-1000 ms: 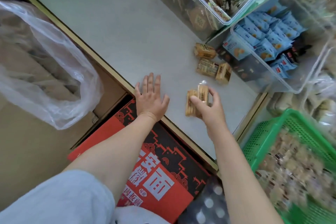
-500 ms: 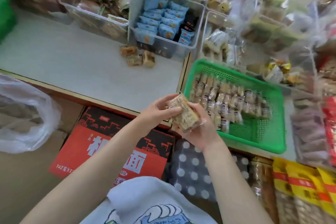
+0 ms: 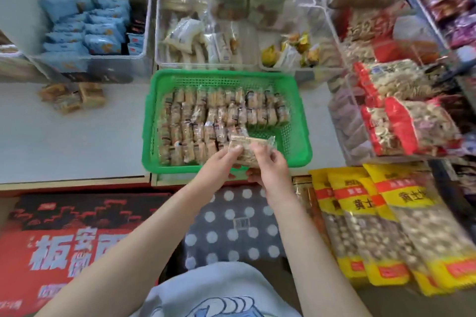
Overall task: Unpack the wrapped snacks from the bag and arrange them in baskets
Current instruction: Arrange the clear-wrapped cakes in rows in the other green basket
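Observation:
A green basket (image 3: 300, 152) stands on the white counter, filled in rows with several wrapped snack bars (image 3: 206, 116); its right front corner is bare. Over that corner I hold clear-wrapped tan snack bars (image 3: 247, 145) with both hands. My left hand (image 3: 221, 165) pinches their left end and my right hand (image 3: 270, 165) grips their right side. Three more wrapped snacks (image 3: 69, 98) lie loose on the counter at the left. The bag is out of view.
Clear bins of blue packets (image 3: 87, 26) and other snacks stand behind the basket. Red-topped bags (image 3: 401, 121) fill a rack at right, yellow bags (image 3: 373, 226) lean below. A red carton (image 3: 64, 247) and a dotted package (image 3: 231, 226) sit under the counter edge.
I picked snack bars off the counter with my right hand, my left hand joined it, and my view swung right. Both hands now hold them over the green basket.

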`<state>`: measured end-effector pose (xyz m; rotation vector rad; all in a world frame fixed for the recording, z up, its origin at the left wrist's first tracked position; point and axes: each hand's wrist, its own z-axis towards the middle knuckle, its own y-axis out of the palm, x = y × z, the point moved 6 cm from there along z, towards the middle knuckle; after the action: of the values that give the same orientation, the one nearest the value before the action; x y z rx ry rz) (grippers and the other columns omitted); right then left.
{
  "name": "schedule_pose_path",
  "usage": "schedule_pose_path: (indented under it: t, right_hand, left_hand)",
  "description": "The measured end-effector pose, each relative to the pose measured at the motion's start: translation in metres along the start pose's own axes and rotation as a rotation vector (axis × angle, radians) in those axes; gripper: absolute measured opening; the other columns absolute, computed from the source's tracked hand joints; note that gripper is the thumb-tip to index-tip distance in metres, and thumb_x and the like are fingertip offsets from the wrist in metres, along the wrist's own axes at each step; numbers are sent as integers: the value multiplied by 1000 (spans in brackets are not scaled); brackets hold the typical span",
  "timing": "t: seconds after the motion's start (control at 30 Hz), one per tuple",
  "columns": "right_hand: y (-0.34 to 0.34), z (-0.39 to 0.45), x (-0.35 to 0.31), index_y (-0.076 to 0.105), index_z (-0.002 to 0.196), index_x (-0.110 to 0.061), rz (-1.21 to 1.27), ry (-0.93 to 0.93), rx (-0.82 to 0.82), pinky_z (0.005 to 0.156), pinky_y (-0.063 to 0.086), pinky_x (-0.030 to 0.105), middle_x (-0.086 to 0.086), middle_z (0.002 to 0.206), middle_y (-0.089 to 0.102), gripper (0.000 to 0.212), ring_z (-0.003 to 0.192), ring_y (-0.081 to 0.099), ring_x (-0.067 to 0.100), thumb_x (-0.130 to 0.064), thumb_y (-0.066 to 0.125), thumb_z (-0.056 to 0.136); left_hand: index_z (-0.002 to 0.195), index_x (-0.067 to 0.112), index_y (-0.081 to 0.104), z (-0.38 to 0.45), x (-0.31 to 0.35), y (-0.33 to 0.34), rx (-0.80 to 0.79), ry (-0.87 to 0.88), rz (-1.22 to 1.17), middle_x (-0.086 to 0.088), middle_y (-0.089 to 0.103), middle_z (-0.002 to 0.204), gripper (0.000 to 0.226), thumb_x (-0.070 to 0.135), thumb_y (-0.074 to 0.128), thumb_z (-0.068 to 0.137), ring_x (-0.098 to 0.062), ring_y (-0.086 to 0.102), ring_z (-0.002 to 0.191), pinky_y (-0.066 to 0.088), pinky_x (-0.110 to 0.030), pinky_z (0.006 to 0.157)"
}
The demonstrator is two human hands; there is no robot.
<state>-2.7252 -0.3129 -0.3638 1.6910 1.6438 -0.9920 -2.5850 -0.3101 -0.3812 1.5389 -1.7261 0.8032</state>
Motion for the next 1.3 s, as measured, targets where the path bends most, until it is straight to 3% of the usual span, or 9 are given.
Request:
schedule_pose_path:
  t: [0.13, 0.23, 0.33, 0.43, 0.57, 0.8, 0.97, 1.2, 1.3]
  right_hand:
    - [-25, 15, -7, 63, 117, -17, -22, -21, -66, 86, 59, 40, 4, 110, 71, 59, 98, 70, 21, -45, 82, 69]
    - [-48, 45, -23, 61, 111, -14, -254, -102, 131, 73, 50, 27, 2, 104, 67, 40, 89, 64, 18, -34, 78, 81]
    - [-53, 81, -31, 56, 115, -7, -605, -133, 258, 73, 39, 29, 8, 114, 56, 49, 89, 54, 22, -35, 78, 81]
    - [-29, 112, -22, 52, 123, -3, -705, -97, 177, 72, 40, 30, 12, 125, 50, 57, 91, 51, 23, -39, 75, 86]
    - [0, 137, 4, 40, 149, -6, -702, 39, 16, 101, 47, 41, 18, 155, 38, 69, 134, 47, 33, -46, 61, 97]
    - [16, 143, 10, 10, 158, -12, -260, 310, -73, 82, 61, 38, 14, 160, 26, 72, 108, 63, 31, -19, 55, 103]
    - [15, 144, 13, 18, 154, -8, -279, 296, -30, 84, 61, 44, 16, 156, 32, 69, 125, 55, 36, -22, 59, 101]
    - [0, 112, 2, 31, 150, 2, -313, 257, -69, 50, 58, 30, 25, 101, 71, 66, 66, 74, 28, -24, 62, 99]
    - [1, 90, -16, 32, 146, -11, -378, 75, 59, 43, 48, 26, 14, 85, 70, 54, 52, 64, 20, -18, 57, 99]
  left_hand:
    - [126, 18, 63, 17, 5, 16, 140, 96, 198, 7, 62, 119, 50, 54, 36, 103, -15, 57, 111, 41, -35, 93]
    - [134, 23, 58, 28, -5, 2, 238, 152, 692, -3, 59, 135, 65, 67, 27, 97, -25, 48, 131, 27, -49, 113]
    - [148, 32, 44, 26, -29, -25, 292, 81, 951, 6, 40, 155, 68, 72, 29, 94, -15, 29, 145, 2, -45, 122]
    - [148, 41, 39, 21, -38, -34, 298, 93, 1058, 16, 31, 158, 85, 78, 8, 79, -10, 19, 147, 4, -39, 119]
    - [149, 46, 35, 23, -43, -34, 275, 58, 1067, 17, 22, 162, 85, 77, 2, 77, -11, 8, 150, 5, -40, 118]
    - [157, 45, 10, 25, -41, -34, 259, 9, 1067, 17, -5, 166, 63, 65, 28, 100, -10, -7, 153, -1, -40, 122]
    - [158, 44, 6, 26, -42, -35, 239, -3, 1074, 18, -8, 166, 65, 65, 26, 100, -10, -7, 153, -1, -41, 122]
    - [158, 43, 12, 24, -38, -34, 204, 27, 1017, 17, -6, 166, 67, 66, 32, 98, -12, -5, 153, -2, -42, 122]
    - [151, 38, 38, 13, -24, -45, 184, 113, 598, 15, 5, 166, 69, 66, 40, 88, -7, 6, 152, 8, -42, 120]
